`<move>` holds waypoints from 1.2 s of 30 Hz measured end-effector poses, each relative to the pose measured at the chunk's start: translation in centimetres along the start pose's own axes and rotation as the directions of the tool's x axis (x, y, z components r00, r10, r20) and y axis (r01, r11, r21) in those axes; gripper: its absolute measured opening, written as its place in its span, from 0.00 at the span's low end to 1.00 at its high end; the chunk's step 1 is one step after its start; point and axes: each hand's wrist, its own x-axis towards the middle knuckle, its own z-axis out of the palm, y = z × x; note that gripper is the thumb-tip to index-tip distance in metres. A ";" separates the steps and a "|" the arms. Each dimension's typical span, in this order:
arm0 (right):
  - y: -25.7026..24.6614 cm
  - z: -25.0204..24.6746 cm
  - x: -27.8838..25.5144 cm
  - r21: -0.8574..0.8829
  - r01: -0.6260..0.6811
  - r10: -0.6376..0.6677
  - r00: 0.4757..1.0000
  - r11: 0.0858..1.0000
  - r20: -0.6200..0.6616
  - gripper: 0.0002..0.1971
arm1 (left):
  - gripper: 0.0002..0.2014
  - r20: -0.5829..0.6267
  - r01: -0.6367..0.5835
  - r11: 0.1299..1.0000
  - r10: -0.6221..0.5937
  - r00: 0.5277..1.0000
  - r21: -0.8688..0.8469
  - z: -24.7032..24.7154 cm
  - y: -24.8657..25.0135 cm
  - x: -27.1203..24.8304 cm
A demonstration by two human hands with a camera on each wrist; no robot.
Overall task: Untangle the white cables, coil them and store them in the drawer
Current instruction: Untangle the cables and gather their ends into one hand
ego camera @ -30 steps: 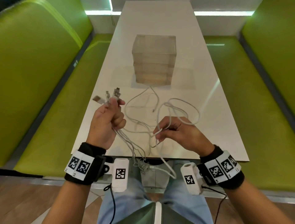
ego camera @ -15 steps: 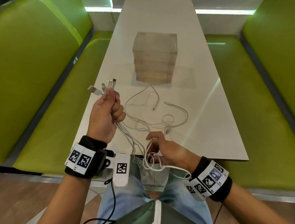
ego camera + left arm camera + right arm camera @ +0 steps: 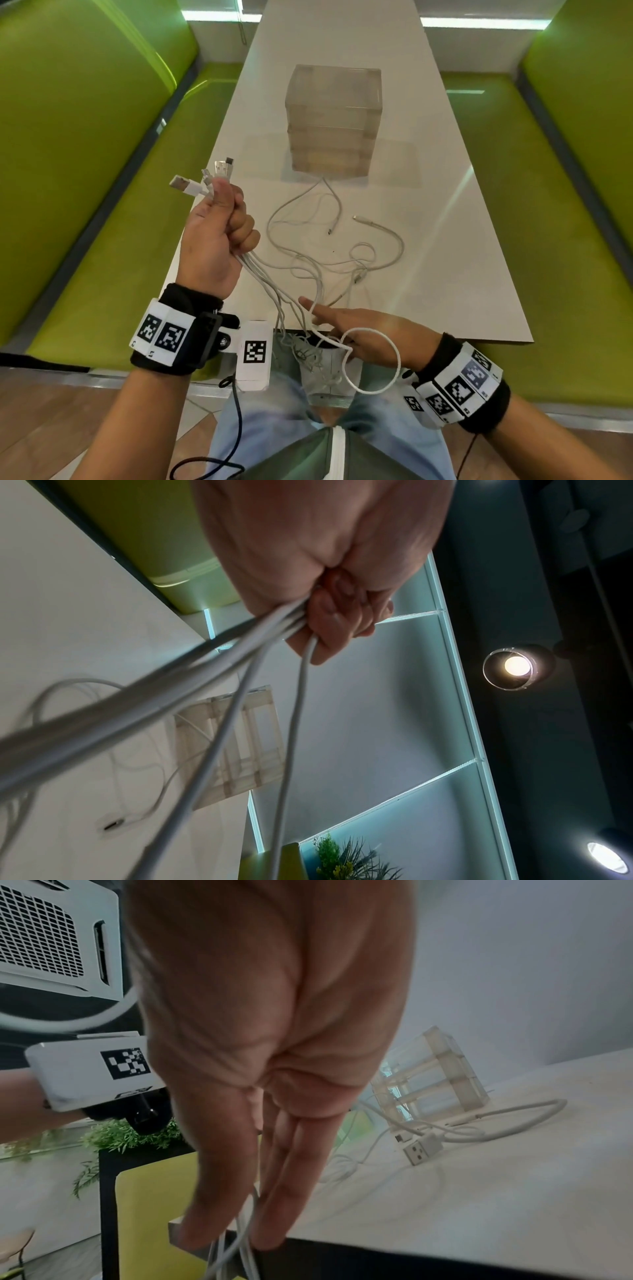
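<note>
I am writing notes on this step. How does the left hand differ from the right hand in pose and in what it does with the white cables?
The left hand is raised and fisted around the white cables near their plugs; the right hand lies low at the table edge, fingers straight, strands running between them. Both touch the same bundle.

The left grip [image 3: 215,236] is raised at about ten o'clock, fist upright, fingers [image 3: 337,620] curled tight and thumb pressed on top. The right grip [image 3: 359,330] lies low at five o'clock, fingers [image 3: 291,1183] straight, pointing toward nine o'clock.
</note>
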 end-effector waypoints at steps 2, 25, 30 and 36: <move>0.9 0.0 -0.4 -0.009 0.018 -0.019 0.999 1.000 -0.046 0.34 | 0.18 -0.005 -0.005 1.000 0.005 1.000 -0.004 -0.1 0.0 0.1; 1.2 -3.1 -1.4 0.104 -0.144 0.162 0.968 0.984 -0.193 0.07 | 0.18 0.060 0.000 1.000 0.000 0.998 -0.004 0.5 0.2 0.1; 2.2 -3.7 -1.3 0.289 -0.163 0.266 0.893 0.943 -0.363 0.05 | 0.16 0.071 0.007 1.000 -0.006 0.997 -0.013 0.7 0.1 -0.1; 6.0 -4.8 0.6 -0.051 -0.469 0.401 0.802 0.882 -0.443 0.15 | 0.15 0.095 0.010 1.000 -0.008 0.995 -0.017 1.0 -0.3 -0.1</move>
